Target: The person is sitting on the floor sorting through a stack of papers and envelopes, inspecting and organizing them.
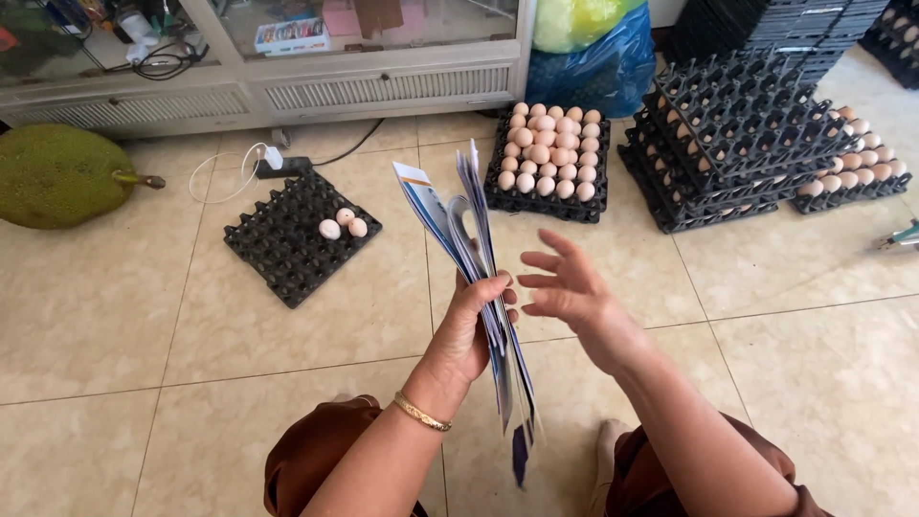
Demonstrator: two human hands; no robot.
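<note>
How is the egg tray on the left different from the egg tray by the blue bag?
The left tray holds only three eggs, so most cups sit bare; the tray by the blue bag is filled with eggs. The left tray lies turned cornerwise to the floor tiles; the full one sits nearly square to them. Both are black and rest on the tiled floor.

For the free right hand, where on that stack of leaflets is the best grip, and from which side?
Probably the upper half of the leaflets, from the right. The left hand clamps the stack near its middle, edge-on and upright; the top sheets fan apart, leaving free edges. The right hand is open just right of them, so a thumb-and-finger pinch across the sheets looks easiest.
</note>
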